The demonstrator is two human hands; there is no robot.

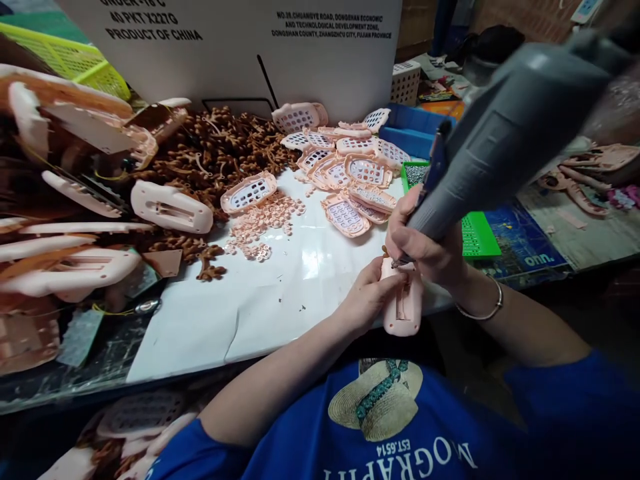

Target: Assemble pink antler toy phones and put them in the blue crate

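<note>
Glare spots the white sheet (280, 287); shadow darkens the near right. The grey screwdriver (505, 133) blurs toward its top; pink shells (75, 270) at left look stretched.

At the near edge of the counter (195, 327), the left grip (364, 297) holds a pale pink casing (406, 325); the right grip (434, 250) holds a grey power screwdriver (505, 140), tip at the casing's far end. Far left lies a brown heap (230, 143), with small pink pieces (270, 217) nearer and perforated shells (369, 171) to its right.
</note>
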